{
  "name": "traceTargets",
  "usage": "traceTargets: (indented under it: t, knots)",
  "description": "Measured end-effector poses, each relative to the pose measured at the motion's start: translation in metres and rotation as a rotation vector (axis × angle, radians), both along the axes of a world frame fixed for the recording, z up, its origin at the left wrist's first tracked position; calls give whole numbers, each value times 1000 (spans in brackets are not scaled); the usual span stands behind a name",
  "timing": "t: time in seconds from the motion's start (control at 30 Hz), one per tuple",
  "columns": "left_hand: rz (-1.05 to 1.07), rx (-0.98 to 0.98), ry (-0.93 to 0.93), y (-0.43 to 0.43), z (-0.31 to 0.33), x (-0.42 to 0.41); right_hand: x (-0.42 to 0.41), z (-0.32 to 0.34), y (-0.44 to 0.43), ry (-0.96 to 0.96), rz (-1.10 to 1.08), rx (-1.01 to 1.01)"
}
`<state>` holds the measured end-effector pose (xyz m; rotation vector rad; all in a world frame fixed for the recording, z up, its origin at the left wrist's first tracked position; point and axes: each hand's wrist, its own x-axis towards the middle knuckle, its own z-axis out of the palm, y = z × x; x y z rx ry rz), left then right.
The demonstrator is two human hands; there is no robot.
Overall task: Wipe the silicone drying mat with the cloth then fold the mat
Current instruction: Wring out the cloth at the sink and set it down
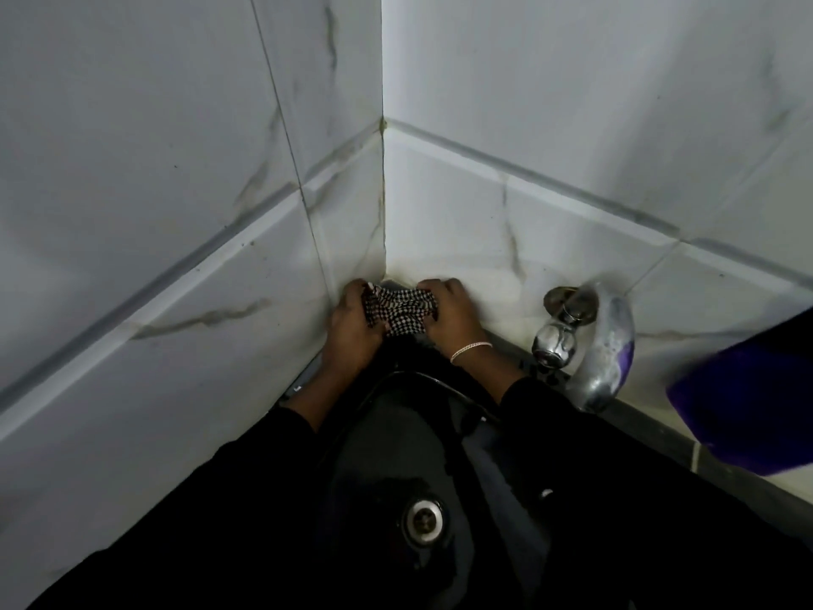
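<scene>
Left hand [352, 328], right hand [453, 317] grip cloth [398, 310] (checked); tap [555, 339] near.

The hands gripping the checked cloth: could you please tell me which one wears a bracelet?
The right hand, nearer the tap: a bracelet circles its wrist, while the left hand has a bare wrist.

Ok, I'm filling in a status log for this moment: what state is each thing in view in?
cloth: bunched, held by both hands in the wall corner.
left hand: gripping the cloth's left end.
right hand: gripping the cloth's right end.
sink: black, its drain unplugged.
tap: no water seen running.
</scene>
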<state>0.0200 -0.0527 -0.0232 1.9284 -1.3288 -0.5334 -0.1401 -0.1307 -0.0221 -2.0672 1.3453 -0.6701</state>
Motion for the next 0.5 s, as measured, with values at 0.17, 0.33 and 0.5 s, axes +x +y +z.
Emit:
traceTargets:
  t: [0.17,0.33,0.5]
  knots:
    - [-90,93,-344,-3,-7,-8,10,-12,-1,252,63,-124]
    - [-269,212,-791,1,-8,-7,6,-16,-5,557,185,-246]
    - [-300,277,-931,1,-6,-11,11,-6,12,752,120,-231]
